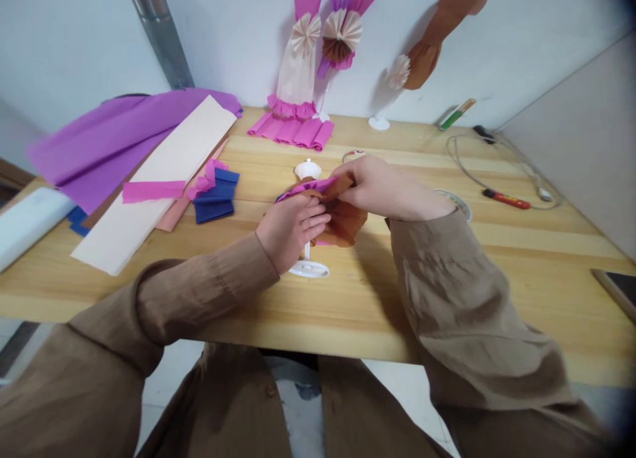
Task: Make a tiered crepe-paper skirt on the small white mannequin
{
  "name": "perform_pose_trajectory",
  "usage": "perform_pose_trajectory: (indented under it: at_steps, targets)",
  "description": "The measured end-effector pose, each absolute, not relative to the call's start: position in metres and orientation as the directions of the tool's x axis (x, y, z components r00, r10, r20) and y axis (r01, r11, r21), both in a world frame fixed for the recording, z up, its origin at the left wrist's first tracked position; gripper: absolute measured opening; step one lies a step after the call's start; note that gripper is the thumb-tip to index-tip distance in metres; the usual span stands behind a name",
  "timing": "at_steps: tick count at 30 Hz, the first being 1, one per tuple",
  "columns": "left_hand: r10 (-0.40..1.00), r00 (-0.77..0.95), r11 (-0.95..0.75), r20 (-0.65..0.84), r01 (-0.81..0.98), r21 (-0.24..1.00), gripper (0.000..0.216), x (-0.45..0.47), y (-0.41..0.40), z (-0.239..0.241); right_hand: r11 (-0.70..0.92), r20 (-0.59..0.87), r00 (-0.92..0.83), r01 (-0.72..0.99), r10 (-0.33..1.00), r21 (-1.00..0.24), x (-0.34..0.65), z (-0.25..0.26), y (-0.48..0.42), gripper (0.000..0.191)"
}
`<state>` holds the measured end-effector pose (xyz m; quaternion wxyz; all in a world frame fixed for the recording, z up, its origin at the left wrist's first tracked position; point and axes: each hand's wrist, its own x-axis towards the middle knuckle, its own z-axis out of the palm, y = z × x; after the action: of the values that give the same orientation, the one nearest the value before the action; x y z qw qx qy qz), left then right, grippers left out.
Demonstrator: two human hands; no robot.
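Observation:
A small white dress form (308, 170) stands on a round white base (309, 268), wrapped in crumpled brown crepe paper (348, 221) with pink and a bit of blue at its upper edge. My left hand (295, 223) lies against the near left side of the paper, fingers stretched out towards the right. On the upper right side, my right hand (370, 185) is closed, its fingertips pinching the brown crepe paper. Its fingertips are partly hidden by the folds. Both hands cover much of the form's middle.
Purple crepe paper (114, 140), cream strips (173, 173) and folded blue paper (216, 196) lie left. Behind stand dressed forms, one cream and pink (297, 67), one brown (426, 54). A pleated pink strip (293, 132), a red-handled tool (507, 199) and a cable (462, 163) lie on the table.

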<state>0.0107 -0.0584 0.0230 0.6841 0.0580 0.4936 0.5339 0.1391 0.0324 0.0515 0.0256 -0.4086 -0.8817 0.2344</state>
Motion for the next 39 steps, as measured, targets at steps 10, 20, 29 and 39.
perform_pose_trajectory:
  at_steps: [10, 20, 29, 39]
  targets:
    - [0.818, -0.096, 0.346, -0.567, -0.705, 0.619, 0.019, 0.01, -0.065, 0.022, 0.547, -0.152, -0.679, 0.686, 0.719, -0.479, 0.14, 0.041, 0.033, 0.012]
    - [0.78, -0.044, 0.435, -0.625, -0.68, 0.591, 0.034, 0.01, -0.072, 0.021, 0.622, -0.009, -0.649, 0.733, 0.761, -0.275, 0.132, 0.034, 0.031, 0.019]
    - [0.792, -0.004, 0.487, -0.61, -0.597, 0.637, 0.018, -0.003, -0.078, 0.023, 0.611, -0.039, -0.637, 0.754, 0.77, -0.242, 0.133, 0.031, 0.032, 0.017]
    - [0.996, 0.001, 0.094, -0.094, -0.027, 0.995, 0.012, -0.026, -0.095, 0.025, 0.629, -0.081, -0.679, 0.712, 0.729, -0.312, 0.134, 0.034, 0.028, 0.011]
